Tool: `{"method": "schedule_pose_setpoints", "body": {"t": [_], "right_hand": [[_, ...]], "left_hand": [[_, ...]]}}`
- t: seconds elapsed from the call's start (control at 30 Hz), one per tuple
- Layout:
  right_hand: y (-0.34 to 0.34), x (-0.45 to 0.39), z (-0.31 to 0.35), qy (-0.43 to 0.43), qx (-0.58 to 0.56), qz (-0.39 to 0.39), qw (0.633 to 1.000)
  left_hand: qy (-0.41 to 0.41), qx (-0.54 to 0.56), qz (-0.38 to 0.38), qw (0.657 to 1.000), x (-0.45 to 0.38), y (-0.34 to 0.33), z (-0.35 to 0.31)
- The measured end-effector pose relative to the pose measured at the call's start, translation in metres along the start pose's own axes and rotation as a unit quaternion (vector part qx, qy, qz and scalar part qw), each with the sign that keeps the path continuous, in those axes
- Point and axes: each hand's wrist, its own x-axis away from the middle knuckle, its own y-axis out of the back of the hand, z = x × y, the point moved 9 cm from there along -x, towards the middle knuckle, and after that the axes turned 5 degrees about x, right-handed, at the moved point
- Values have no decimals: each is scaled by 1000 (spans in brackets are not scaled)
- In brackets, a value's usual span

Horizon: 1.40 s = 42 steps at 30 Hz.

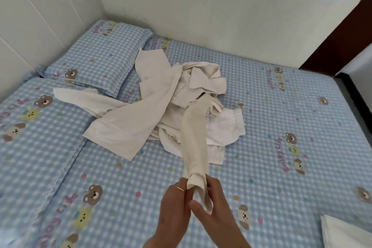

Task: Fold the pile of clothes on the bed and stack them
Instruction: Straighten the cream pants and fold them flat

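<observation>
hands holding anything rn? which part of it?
Both. The left hand and right hand pinch the near end of a cream garment, which stretches from the clothes pile.

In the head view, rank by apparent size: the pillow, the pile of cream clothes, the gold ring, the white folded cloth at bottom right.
1. Pile of cream clothes
2. Pillow
3. White folded cloth, though it is cut off by the frame edge and nearer the camera, so its rank is unsure
4. Gold ring on the left hand

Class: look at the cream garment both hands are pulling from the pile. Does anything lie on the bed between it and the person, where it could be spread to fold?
Nothing visible does. The left hand and right hand grip the cream garment; the checked sheet before the pile is bare.
</observation>
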Motion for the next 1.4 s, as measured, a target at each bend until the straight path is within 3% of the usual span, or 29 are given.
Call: {"method": "schedule_pose_setpoints", "body": {"t": [0.2,0.33,0.4,0.5,0.63,0.8,1.0,1.13,1.3,1.4], "right_hand": [[48,71,-1,12,133,-24,991],[90,120,-25,-11,227,-16,974],[103,144,-37,-11,274,25,961],[118,182,-45,-9,362,85,928],[175,214,-45,-24,407,29,913],[256,239,-48,-69,435,-73,895],[325,226,31,16,418,-209,884],[353,200,79,61,314,-201,926],[375,163,123,53,257,-93,960],[382,146,150,60,144,-86,984]], "left_hand": [[-35,-44,65,996,60,6,-49],[-70,-195,196,959,110,-31,-43],[-89,-249,227,937,133,-49,-37],[-40,-292,191,936,148,-60,-28],[-56,-310,191,930,164,-78,-37],[-29,-240,189,952,159,-101,-89],[21,-80,191,978,96,-54,-189],[-11,13,128,992,63,-2,-246],[-20,126,69,989,34,48,-287],[-41,157,16,987,15,67,-311]]}}
